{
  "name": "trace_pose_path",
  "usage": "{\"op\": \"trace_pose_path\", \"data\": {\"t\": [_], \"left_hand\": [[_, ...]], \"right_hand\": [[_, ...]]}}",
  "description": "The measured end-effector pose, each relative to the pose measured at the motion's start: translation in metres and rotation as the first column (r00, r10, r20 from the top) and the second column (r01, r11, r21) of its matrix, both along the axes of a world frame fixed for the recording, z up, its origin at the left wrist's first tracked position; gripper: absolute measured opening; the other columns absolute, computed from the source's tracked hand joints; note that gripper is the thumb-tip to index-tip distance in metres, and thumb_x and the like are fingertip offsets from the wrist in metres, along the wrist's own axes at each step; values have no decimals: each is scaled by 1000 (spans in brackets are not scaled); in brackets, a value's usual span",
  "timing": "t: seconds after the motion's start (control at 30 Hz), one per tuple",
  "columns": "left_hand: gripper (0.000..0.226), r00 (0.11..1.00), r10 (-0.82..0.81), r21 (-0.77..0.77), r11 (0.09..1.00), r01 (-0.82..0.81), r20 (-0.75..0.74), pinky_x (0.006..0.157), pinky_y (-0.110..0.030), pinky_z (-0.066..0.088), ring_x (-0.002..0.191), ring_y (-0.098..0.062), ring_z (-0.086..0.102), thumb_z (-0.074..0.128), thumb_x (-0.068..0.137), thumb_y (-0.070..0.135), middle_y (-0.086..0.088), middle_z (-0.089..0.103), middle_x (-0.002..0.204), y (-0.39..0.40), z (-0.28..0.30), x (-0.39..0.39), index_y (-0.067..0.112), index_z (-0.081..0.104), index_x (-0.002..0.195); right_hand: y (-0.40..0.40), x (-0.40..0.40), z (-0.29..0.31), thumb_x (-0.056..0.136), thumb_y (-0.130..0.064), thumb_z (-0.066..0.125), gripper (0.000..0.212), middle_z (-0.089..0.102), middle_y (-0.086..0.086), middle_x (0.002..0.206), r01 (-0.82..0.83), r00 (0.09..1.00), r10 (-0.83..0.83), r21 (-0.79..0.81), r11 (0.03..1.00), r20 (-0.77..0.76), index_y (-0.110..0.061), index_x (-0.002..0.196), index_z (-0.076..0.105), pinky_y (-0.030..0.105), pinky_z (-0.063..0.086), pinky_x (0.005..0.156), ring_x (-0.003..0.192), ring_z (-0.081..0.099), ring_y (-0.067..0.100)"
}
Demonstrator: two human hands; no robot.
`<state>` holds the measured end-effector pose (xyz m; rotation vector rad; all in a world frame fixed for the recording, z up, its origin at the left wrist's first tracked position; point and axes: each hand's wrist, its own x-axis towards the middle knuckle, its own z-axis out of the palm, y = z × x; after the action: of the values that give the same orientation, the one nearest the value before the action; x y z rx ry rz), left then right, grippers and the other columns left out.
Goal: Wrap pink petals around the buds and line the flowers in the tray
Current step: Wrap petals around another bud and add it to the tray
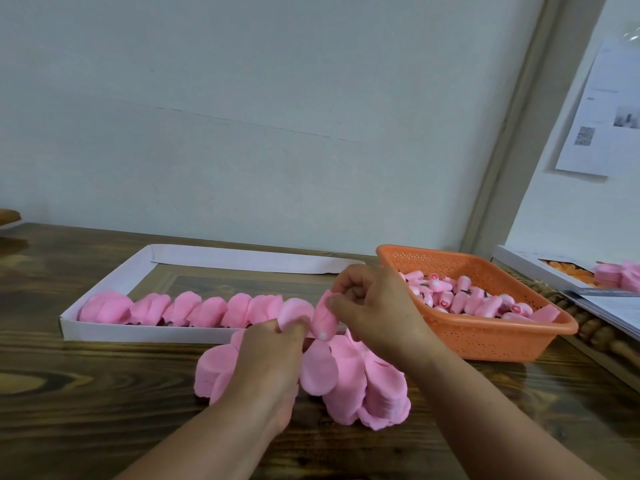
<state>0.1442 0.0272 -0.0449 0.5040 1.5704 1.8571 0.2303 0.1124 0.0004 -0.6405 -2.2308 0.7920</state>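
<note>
While the right hand [372,308] pinches the upper end of a pink bud [325,318] with curled fingers, the left hand [270,355] grips a single petal [294,311] against the bud's left side, thumb and fingertips closed on it. The bud tilts, its white-dotted base pointing down toward the petal pile [349,382], which fans out on the table [86,393] directly under both wrists. The left forearm covers part of that pile.

Just behind the hands stands the white tray [104,336], its near wall touching the top of the pile. A row of finished flowers [180,308] runs along that near wall from the left corner up to the hands; the strip of tray behind the row is bare, and the far wall lies well back.

Right of the right hand, close to its knuckles, sits the orange basket [485,341], heaped with unwrapped buds [467,299]. Bare wood lies to the left of the pile and in front of it. At the far right edge are papers [609,303] and another box [540,268].
</note>
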Motion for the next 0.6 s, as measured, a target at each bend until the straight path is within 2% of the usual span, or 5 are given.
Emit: {"op": "trace_pose_path", "data": {"t": [0.17, 0.23, 0.37, 0.47, 0.6], "left_hand": [[30, 998, 31, -40, 999, -33, -47, 34, -14, 33, 49, -12, 49, 53, 89, 17, -1, 47, 53, 2, -7, -9, 13, 56, 60], [30, 993, 30, -18, 999, -33, -117, 40, -18, 41, 50, -11, 50, 54, 93, 12, -4, 48, 57, 5, -10, -11, 8, 53, 63], [27, 992, 12, 43, 999, -7, -124, 75, -46, 53, 75, -30, 61, 57, 95, 13, -14, 64, 72, 7, -14, -10, 6, 60, 69], [32, 976, -62, -6, 998, 62, -208, 69, -33, 49, 83, -19, 66, 53, 97, 24, -4, 74, 79, 3, -15, -6, 15, 74, 74], [33, 961, -121, -10, 992, 123, -247, 71, -28, 45, 88, -15, 64, 44, 100, 26, -2, 72, 87, -1, -9, 1, 16, 72, 86]], "right_hand": [[1, 3, 1, 83, 1, 60, 29, 52, -8, 53, -103, 994, 104, -33, 994, 32, -22, 67, 53, 26, 37, 52, 50, 44, 12], [0, 4, 2, 84, 0, 60, 27, 53, -11, 51, -153, 984, 154, -21, 988, 91, -23, 70, 55, 24, 39, 53, 50, 45, 7], [-2, 3, 3, 84, -1, 59, 23, 50, -13, 47, -181, 969, 174, 23, 983, 176, -21, 72, 56, 17, 33, 48, 46, 39, 3], [-1, 4, 4, 84, -2, 59, 18, 51, -10, 54, -169, 968, 158, 41, 985, 195, -17, 75, 57, 15, 32, 47, 48, 39, 5], [-2, 5, 8, 85, -1, 57, 22, 59, 5, 59, -170, 966, 160, 33, 985, 201, -18, 73, 55, 23, 38, 51, 52, 43, 11]]}}
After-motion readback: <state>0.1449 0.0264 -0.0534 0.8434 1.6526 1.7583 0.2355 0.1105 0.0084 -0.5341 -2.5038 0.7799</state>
